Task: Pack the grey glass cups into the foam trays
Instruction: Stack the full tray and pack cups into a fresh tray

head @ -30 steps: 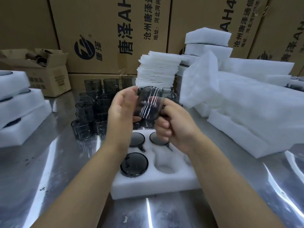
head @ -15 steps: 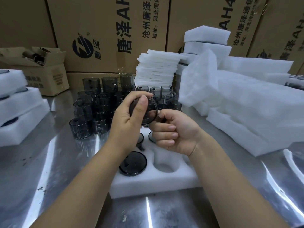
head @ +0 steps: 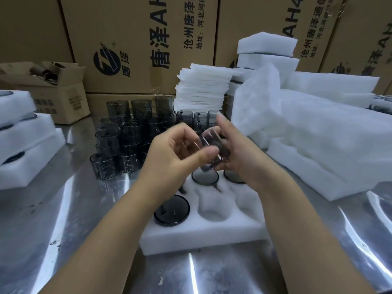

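Both hands hold one grey glass cup (head: 214, 148) in the air above the white foam tray (head: 201, 232). The cup is tilted and blurred. My left hand (head: 174, 155) pinches its near side, with the thumb on the glass. On its far side, my right hand (head: 239, 153) cradles it, one finger pointing up. In the tray, three pockets hold cups: front left (head: 171, 211), back middle (head: 204, 177) and back right (head: 232, 179). The front middle pocket (head: 212, 211) is empty. Several loose grey cups (head: 125, 141) stand stacked behind the tray to the left.
Filled foam trays (head: 23, 145) are stacked at the left and a heap of foam pieces (head: 318, 134) lies at the right. A pile of thin foam sheets (head: 201, 88) stands behind the cups. An open carton (head: 57, 96) and large boxes line the back of the shiny metal table (head: 63, 230).
The cup has been turned between my hands, from rim facing me to tilted sideways. My right hand has uncurled from a fist and now lies behind the cup.
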